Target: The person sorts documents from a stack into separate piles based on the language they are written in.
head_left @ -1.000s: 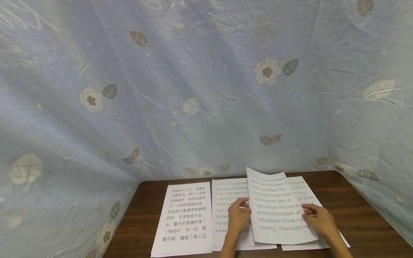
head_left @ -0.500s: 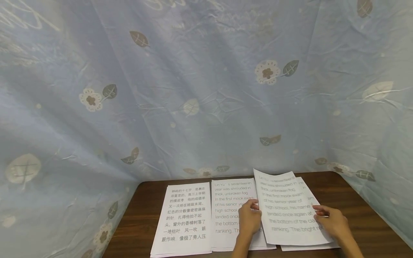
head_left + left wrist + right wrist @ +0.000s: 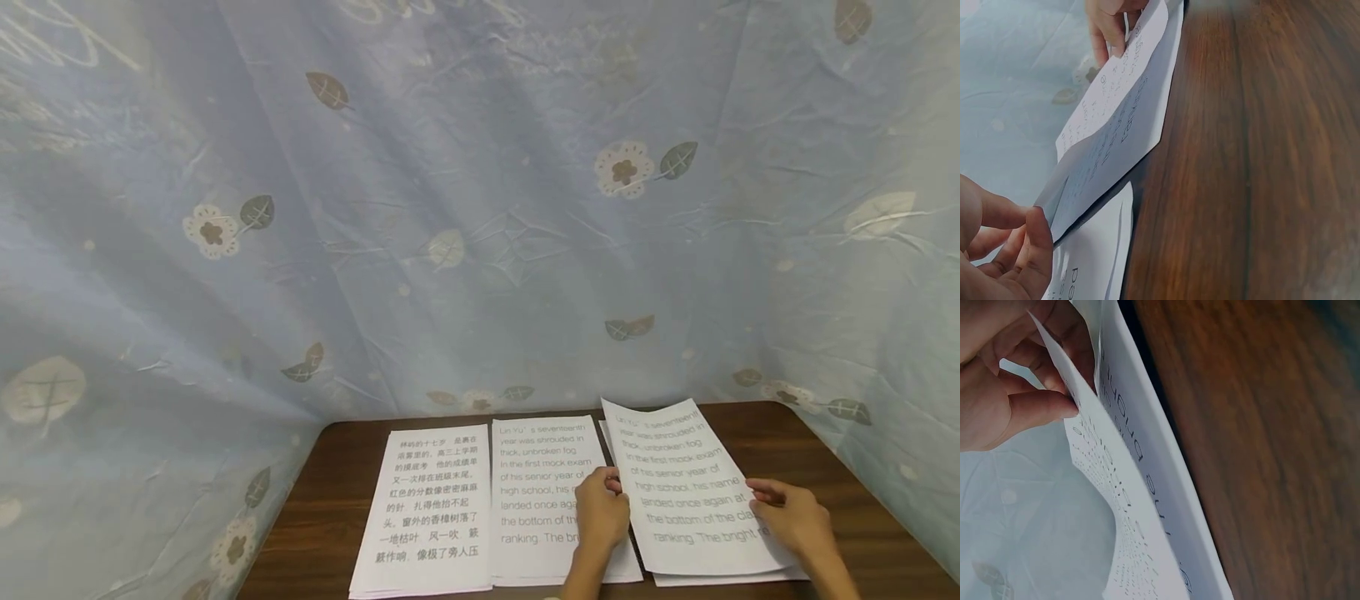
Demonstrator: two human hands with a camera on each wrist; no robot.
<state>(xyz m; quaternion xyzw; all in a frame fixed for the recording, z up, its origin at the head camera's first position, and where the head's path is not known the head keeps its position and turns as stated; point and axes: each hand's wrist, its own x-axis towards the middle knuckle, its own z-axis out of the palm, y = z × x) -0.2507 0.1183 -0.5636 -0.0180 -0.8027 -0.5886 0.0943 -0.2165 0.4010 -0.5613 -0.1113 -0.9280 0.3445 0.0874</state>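
A printed sheet of paper point(image 3: 686, 492) with English text is held slightly bowed above the right-hand paper stack point(image 3: 1147, 444). My left hand point(image 3: 602, 510) pinches its left edge between thumb and fingers, while my right hand point(image 3: 793, 518) pinches the opposite edge. In the right wrist view, a gap shows between the raised sheet point(image 3: 1110, 469) and the printed page beneath it. The left wrist view has the left hand point(image 3: 1007, 244) at the near edge of the sheet. Part of the middle stack point(image 3: 536, 500), also in English, lies behind my left hand.
A stack of pages with Chinese text point(image 3: 427, 508) lies at the left of the dark wooden table point(image 3: 315, 492). Behind the table hangs a pale blue curtain point(image 3: 480, 292) with leaves and flowers. The stacks sit side by side near the table's front.
Both hands have carried the sheet to the right and lower, from partly over the middle stack to over the right-hand stack. More of the middle stack is now uncovered.
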